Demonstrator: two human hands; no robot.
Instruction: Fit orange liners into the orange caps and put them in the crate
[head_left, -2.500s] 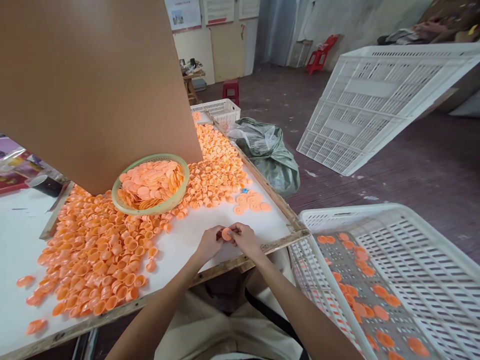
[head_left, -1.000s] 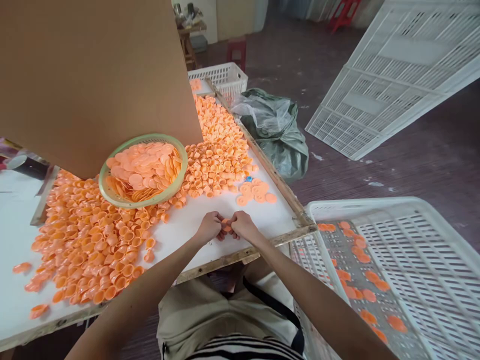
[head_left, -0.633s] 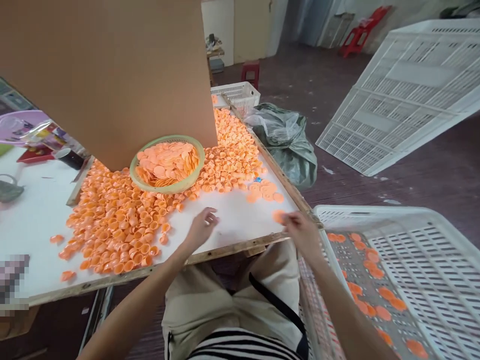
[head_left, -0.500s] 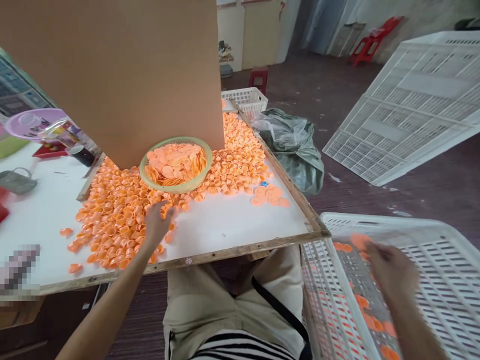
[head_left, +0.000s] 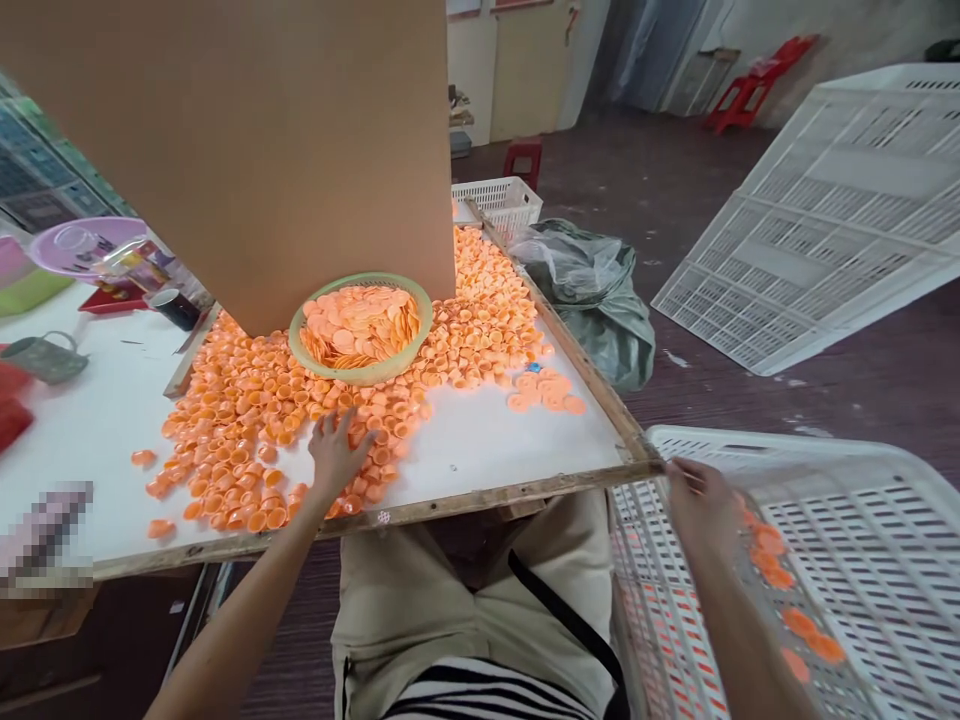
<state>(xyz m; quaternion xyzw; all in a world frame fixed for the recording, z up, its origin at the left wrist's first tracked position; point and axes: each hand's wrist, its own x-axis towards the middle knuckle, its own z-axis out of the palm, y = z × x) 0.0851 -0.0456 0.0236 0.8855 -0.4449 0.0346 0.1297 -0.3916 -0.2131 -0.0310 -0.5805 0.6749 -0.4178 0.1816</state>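
My left hand (head_left: 341, 458) reaches over the white tabletop with its fingers spread, touching a heap of small orange plastic cups (head_left: 232, 440). Some cups lie against its right side. Just behind the heap stands a pale green round basket (head_left: 360, 375) filled with flat orange discs (head_left: 364, 320). At the table's near right corner is my right hand (head_left: 701, 505), above the edge of a white plastic crate (head_left: 847, 450). Its fingers are curled together, with no disc showing at the tips. Several orange discs (head_left: 772, 555) lie in the crate.
A wooden rim (head_left: 487, 497) borders the table. Flat orange discs (head_left: 551, 390) and a small blue piece (head_left: 533, 367) lie near its right side. A tall cardboard sheet (head_left: 300, 150) stands behind the basket. Beyond are a green sack (head_left: 615, 330) and a tilted white crate (head_left: 825, 220).
My right hand has moved left from over the crate to the table corner, and the orange disc no longer shows in it. My left hand has pushed cups to the right, baring some tabletop.
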